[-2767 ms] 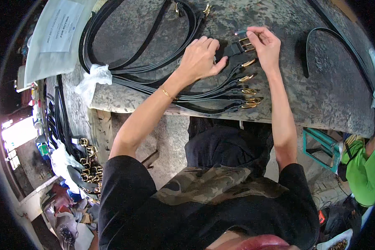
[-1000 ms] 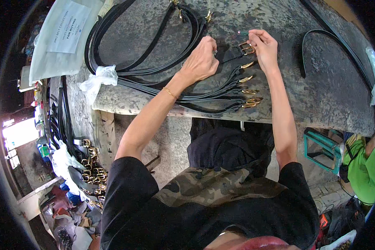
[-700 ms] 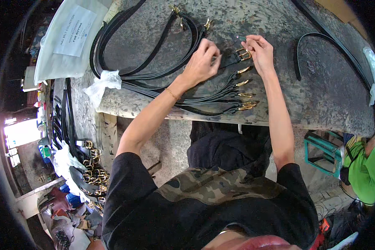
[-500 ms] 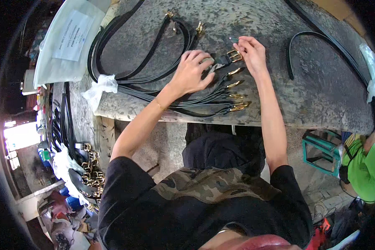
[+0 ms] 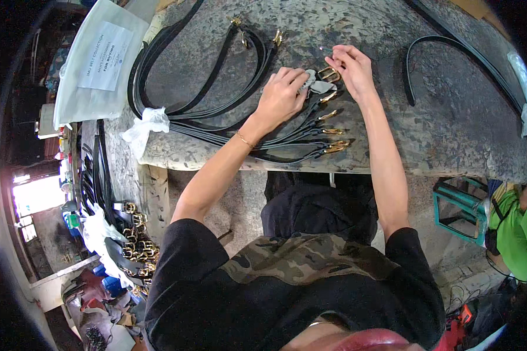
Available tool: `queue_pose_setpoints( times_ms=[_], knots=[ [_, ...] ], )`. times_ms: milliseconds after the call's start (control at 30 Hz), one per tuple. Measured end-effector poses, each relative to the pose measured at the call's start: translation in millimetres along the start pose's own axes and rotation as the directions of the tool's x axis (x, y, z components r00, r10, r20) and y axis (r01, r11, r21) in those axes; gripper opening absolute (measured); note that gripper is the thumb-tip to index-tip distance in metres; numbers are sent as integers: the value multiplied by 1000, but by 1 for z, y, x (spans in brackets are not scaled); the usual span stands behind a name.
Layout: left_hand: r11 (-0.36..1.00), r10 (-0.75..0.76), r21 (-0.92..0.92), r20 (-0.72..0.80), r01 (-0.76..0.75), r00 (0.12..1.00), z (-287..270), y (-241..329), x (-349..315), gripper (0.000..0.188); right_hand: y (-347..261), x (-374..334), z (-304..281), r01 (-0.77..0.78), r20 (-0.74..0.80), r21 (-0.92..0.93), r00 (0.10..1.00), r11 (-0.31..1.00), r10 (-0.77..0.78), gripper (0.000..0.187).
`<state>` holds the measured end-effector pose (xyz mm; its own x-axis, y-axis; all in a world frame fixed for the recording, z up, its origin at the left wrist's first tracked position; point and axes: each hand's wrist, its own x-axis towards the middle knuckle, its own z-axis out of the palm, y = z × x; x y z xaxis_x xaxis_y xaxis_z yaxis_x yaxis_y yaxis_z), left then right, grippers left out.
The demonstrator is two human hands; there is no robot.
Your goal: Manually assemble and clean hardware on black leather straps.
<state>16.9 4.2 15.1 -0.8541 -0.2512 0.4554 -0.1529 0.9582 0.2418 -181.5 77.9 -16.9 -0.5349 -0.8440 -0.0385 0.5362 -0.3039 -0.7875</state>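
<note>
My left hand (image 5: 282, 95) is closed on a crumpled grey cloth (image 5: 321, 86), pressing it onto a black belt right beside its gold buckle (image 5: 329, 74). The strap under the hand and cloth is mostly hidden. Just right of that buckle, my right hand (image 5: 355, 71) is raised with thumb and fingertips drawn together; what they pinch, if anything, is too small to make out. Below the cloth, several more black belts (image 5: 216, 136) lie side by side, their gold buckles (image 5: 335, 146) fanned toward the right.
Looped black belts (image 5: 136, 76) lie at the left beside white plastic wrap (image 5: 152, 121) and a plastic bag (image 5: 64, 96) with a paper label. Another belt (image 5: 409, 70) curves at the right. More buckled belts (image 5: 139, 248) hang lower left. A green stool (image 5: 459, 210) stands near a person in green (image 5: 520, 243).
My left hand has slid right along the belt, bringing the cloth up against the buckle. My right hand stays near the buckle, its fingers slightly shifted. The whole view has moved a little.
</note>
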Motion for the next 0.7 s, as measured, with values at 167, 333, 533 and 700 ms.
queue_pose_setpoints(
  times_ms=[167, 333, 533, 700],
  knots=[
    [993, 62, 97, 15, -63, 998, 0, -1, -1, 34, 0, 1, -1, -18, -12, 4, 1000, 1000, 18, 12],
    [995, 59, -76, -89, -66, 994, 6, -8, 0, 21, 1, 1, -1, -12, 2, 17, 1000, 1000, 12, 12],
    [971, 8, -237, -108, -34, 994, -4, -24, -12, 16, 1, 0, 1, -16, -23, -7, 1000, 1000, 16, 9],
    [974, -72, -216, -38, 62, 997, -2, -5, -7, 12, 1, -2, -1, -17, -8, -4, 1000, 1000, 17, 9]
  ],
)
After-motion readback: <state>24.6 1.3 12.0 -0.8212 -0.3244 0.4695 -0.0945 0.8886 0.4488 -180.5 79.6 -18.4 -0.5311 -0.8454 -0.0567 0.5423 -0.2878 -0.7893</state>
